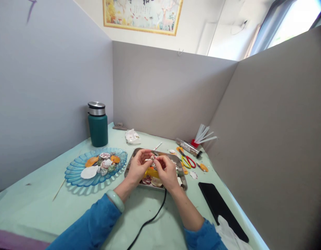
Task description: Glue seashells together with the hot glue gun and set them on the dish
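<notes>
My left hand (140,166) and my right hand (167,171) meet above a metal tray (185,184), fingertips pinched together. Between them is a small pale and reddish-brown piece (152,158), perhaps a shell; the fingers cover much of it. Several shells (156,182) lie in the tray below. A yellow object (151,172) shows there between my hands, mostly hidden; a black cord (152,219) comes from under the tray's near edge. Left of the tray, a blue scalloped glass plate (73,172) holds several white, orange and mottled shells (105,163).
Right of the tray lie scissors (188,160), loose shells (193,175), a clear tube (189,148) and a black phone-like slab (220,208). Translucent sticks stand in a red holder (194,143). A green flask (98,128) stands behind the plate. Grey partitions (173,93) enclose the table.
</notes>
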`<state>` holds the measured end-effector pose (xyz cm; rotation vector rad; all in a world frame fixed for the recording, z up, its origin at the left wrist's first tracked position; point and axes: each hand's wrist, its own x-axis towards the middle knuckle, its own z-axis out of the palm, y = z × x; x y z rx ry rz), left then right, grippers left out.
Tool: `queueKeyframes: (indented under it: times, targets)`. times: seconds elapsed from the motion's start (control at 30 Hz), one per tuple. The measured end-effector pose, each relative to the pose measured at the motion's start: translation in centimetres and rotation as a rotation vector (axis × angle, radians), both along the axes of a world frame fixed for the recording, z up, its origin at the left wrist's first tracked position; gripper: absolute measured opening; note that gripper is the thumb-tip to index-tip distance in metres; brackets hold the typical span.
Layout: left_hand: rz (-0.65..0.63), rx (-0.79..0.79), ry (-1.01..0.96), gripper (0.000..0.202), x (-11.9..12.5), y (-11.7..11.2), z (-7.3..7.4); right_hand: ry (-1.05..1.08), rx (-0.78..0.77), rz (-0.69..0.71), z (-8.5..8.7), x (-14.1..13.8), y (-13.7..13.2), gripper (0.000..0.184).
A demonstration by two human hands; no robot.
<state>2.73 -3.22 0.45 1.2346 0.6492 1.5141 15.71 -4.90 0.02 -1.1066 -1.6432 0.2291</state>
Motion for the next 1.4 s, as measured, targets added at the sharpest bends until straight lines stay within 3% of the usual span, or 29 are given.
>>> queueKeyframes:
  times: [0.27, 0.5, 1.2, 1.4]
  targets:
    - [-0.036, 0.018, -0.01, 0.035, 0.16, -0.2, 0.26, 0.008, -0.002, -0.024, -0.11, 0.1, 0.05, 0.013]
    - [0.045, -0.02, 0.03, 0.034, 0.08, 0.22, -0.15, 0.111, -0.002, -0.033, -0.34, 0.33, 0.3, 0.012]
    - [0.015, -0.074, -0.025, 0.032, 0.07, 0.39, -0.3, 0.098, -0.006, -0.024, -0.4, 0.35, 0.34, 0.012]
    - [0.07, -0.074, -0.02, 0.031, 0.05, 0.55, -0.48, 0.114, -0.018, -0.001, -0.37, 0.48, 0.41, 0.019]
